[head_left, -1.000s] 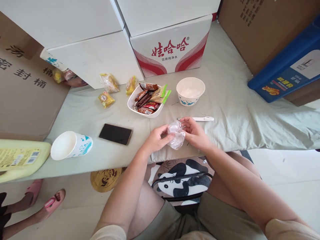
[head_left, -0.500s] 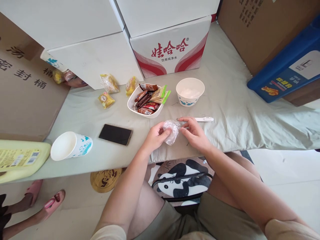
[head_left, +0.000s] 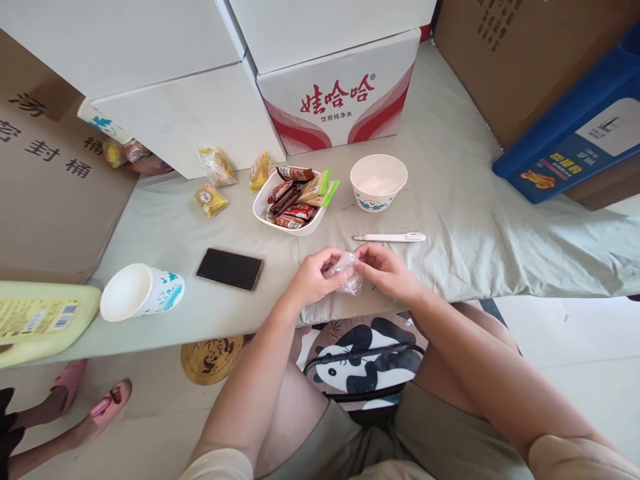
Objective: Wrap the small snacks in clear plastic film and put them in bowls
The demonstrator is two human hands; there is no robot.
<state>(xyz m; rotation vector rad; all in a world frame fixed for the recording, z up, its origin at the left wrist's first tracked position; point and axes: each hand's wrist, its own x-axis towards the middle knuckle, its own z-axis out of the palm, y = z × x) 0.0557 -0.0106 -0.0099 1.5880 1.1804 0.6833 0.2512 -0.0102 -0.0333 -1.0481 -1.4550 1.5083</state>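
A crumpled bundle of clear plastic film (head_left: 350, 283) is held between my two hands over the front of the cloth-covered surface. My left hand (head_left: 319, 275) grips its left side, thumb on top. At its upper right, the thumb and fingers of my right hand (head_left: 385, 268) pinch the film. Whether anything is inside the film I cannot tell. Just beyond my hands lies a white utility knife (head_left: 393, 237). Behind the knife stands a paper bowl (head_left: 379, 200) with clear, whitish plastic in it. A white tub (head_left: 300, 231) of wrapped snacks is to its left.
A black phone (head_left: 230, 269), a tipped paper cup (head_left: 167, 293) and a pale yellow jug (head_left: 83, 313) lie to the left. Wrapped yellow snacks (head_left: 211, 199) sit by white cartons (head_left: 345, 110). A blue container (head_left: 565, 167) leans at right. Another person's slippered foot (head_left: 103, 410) is at lower left.
My right hand has come left and closed on the film, leaving the knife fully in view. The bundle has moved slightly down toward me.
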